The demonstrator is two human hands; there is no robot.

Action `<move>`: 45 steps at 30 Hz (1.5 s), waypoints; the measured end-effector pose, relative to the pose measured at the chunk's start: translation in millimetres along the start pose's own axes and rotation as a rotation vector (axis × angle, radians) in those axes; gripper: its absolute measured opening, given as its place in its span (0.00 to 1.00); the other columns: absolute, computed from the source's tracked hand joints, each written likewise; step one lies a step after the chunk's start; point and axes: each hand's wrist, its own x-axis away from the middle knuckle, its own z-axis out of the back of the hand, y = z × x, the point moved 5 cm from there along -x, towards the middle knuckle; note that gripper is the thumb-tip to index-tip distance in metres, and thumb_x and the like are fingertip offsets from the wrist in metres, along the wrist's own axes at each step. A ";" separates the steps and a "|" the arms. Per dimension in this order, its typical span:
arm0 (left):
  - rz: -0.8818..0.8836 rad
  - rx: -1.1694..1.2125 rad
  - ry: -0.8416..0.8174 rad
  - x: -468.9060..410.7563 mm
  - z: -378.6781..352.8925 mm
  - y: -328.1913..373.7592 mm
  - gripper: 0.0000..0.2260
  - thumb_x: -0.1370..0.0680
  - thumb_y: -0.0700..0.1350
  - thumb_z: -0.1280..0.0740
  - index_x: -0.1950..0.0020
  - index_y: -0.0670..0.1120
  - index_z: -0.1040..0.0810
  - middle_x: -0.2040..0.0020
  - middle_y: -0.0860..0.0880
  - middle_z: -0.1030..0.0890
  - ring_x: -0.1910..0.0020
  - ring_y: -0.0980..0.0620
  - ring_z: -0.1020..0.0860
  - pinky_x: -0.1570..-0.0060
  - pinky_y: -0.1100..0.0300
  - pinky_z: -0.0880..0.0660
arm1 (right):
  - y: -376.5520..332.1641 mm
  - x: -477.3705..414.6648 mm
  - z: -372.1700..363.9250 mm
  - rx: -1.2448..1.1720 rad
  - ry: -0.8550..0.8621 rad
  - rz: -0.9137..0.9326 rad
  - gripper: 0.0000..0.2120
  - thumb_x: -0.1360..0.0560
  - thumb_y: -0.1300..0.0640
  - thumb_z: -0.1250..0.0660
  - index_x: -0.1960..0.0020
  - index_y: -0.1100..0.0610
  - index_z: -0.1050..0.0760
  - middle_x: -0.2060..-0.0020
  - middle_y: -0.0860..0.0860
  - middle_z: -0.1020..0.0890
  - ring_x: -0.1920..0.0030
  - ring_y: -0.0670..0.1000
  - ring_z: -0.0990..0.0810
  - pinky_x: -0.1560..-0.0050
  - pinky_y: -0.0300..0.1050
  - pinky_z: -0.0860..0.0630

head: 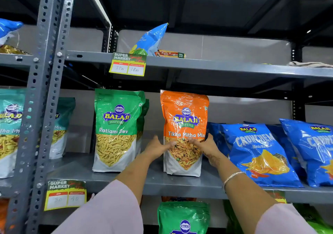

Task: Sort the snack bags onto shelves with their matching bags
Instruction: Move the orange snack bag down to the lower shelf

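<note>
Hands frame the orange bag (183, 132) from both sides: our left hand (158, 148) presses its fingers flat against the bag's left edge with the thumb laid across the front, and our right hand (205, 146) mirrors it on the right edge. Neither hand is closed into a fist; the fingers are spread and lightly curled around the pouch, so we have it clasped between two open palms. We judge this hold is meant to square the bag upright and steady it so it does not topple.

It stands on the middle shelf (162, 183), its flat base on the grey metal, in the gap between the green bag (116, 131) on its left and the blue bags (257, 154) just beside it on the right. We see no other orange bag on this shelf, so whether this is its matching spot is doubtful; an orange edge shows below the shelf lip, too little of it to identify.

The orange bag is a tall stand-up pouch, glossy and crinkled with glare, orange on top and white at the bottom. It carries a Balaji Wafers logo, the words "Tikha Mitha Mix", and a V-shaped panel showing the mixed snack. It looks full and stands straight.
</note>
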 end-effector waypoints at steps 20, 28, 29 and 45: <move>-0.142 0.186 -0.085 16.7 -16.1 7.1 0.24 0.35 0.41 0.23 0.41 0.42 0.22 0.41 0.41 0.19 0.43 0.43 0.21 0.40 0.50 0.25 | -1.9 25.9 5.4 -0.030 0.003 0.087 0.38 0.41 0.60 0.20 0.36 0.61 0.34 0.41 0.56 0.23 0.40 0.57 0.24 0.37 0.55 0.26; -0.167 0.175 -0.094 61.6 -14.4 29.4 0.24 0.34 0.43 0.23 0.40 0.41 0.22 0.41 0.41 0.19 0.43 0.43 0.21 0.41 0.52 0.25 | -25.2 77.5 29.9 -0.078 0.015 0.152 0.36 0.42 0.60 0.20 0.37 0.61 0.32 0.45 0.53 0.20 0.44 0.54 0.21 0.47 0.48 0.22; -0.173 0.183 -0.095 68.7 -15.4 31.1 0.23 0.34 0.43 0.23 0.40 0.41 0.22 0.41 0.41 0.19 0.43 0.43 0.21 0.42 0.53 0.25 | -28.2 84.6 33.7 -0.082 0.009 0.164 0.34 0.41 0.61 0.21 0.39 0.61 0.32 0.47 0.52 0.20 0.46 0.53 0.21 0.51 0.44 0.23; -0.237 0.076 0.044 186.4 -75.4 -24.7 0.30 0.44 0.60 0.24 0.48 0.45 0.20 0.49 0.42 0.15 0.50 0.45 0.18 0.49 0.47 0.20 | 27.4 184.1 83.3 0.064 -0.189 -0.048 0.26 0.34 0.69 0.27 0.38 0.64 0.29 0.45 0.59 0.20 0.48 0.55 0.20 0.53 0.47 0.22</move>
